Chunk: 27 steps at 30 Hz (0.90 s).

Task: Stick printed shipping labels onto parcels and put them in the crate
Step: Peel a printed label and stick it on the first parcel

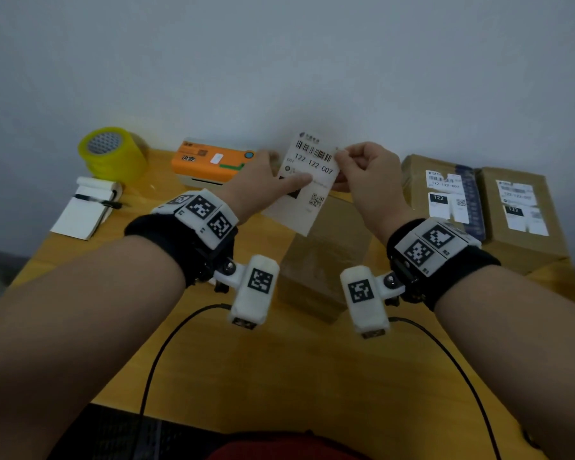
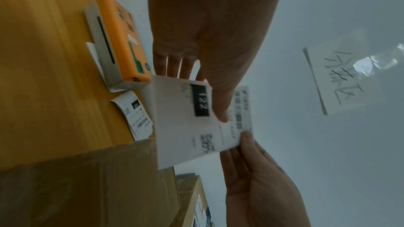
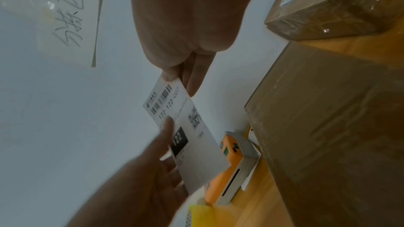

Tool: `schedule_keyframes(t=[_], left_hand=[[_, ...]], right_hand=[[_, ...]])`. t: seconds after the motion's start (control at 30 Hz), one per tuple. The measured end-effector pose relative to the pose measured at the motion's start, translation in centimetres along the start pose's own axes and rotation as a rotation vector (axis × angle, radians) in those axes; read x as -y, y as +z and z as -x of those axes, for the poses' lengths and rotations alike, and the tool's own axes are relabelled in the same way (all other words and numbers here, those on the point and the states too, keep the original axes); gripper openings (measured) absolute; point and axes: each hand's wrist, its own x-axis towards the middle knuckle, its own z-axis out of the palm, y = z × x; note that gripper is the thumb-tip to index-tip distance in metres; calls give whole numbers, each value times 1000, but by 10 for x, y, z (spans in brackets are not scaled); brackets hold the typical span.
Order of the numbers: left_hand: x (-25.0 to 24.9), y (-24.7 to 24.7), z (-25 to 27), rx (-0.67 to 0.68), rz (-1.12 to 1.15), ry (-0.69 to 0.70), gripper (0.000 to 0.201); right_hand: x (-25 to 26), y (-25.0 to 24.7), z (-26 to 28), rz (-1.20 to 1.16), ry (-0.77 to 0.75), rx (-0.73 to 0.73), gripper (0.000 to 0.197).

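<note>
A white shipping label [image 1: 307, 180] printed with a barcode and "122" hangs in the air between both hands, above a plain brown parcel [image 1: 322, 260]. My left hand [image 1: 266, 184] grips the label's left side, thumb laid across its face and fingers behind. My right hand [image 1: 362, 167] pinches the top right corner between thumb and forefinger. In the wrist views the label [image 2: 190, 123] [image 3: 186, 134] stands tilted, held by the left hand [image 2: 210, 40] and the right hand [image 3: 188, 40]. No crate is in view.
An orange label printer [image 1: 213, 162] sits at the back of the wooden table [image 1: 279, 376], with another printed label [image 2: 135, 113] lying by it. Yellow tape roll [image 1: 112, 152] and notepad [image 1: 87, 207] lie left. Two labelled parcels [image 1: 445, 194] [image 1: 521, 217] stand right.
</note>
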Motion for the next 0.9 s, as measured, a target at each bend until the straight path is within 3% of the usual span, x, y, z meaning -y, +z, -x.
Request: schedule_keyframes(t=[0.07,0.13,0.23,0.33,0.43,0.5,0.6,0.67,0.77,0.9], left_hand=[[6,-1,3,114,27,21,35],[9,-2,6,64,85,70,28],[12,1,4,-37,169,116,29],[10,3,3,-62,237,127,26],[12,4,0,-123,202,133,25],[13,4,-1,-186,127,126,40],[16,-1,-4,-276,-275,180,67],[13,-4,-1,-202,-439,288,55],[10,-5,5,23,-281,400,28],[9,-1,7,35,-179,416,20]], right_hand=[[3,-2,1,-69,37,-20,11],[5,-4,3,-118,125,55,20],[1,-5,7,-15,306,341,32],[-6,-1,14,-2,400,516,17],[-10,1,15,-50,391,477,9],[-11,2,14,-61,385,453,13],[-9,2,14,-45,348,423,16],[-7,2,14,-27,305,409,16],[-6,1,14,-21,239,378,16],[-6,2,13,2,164,371,12]])
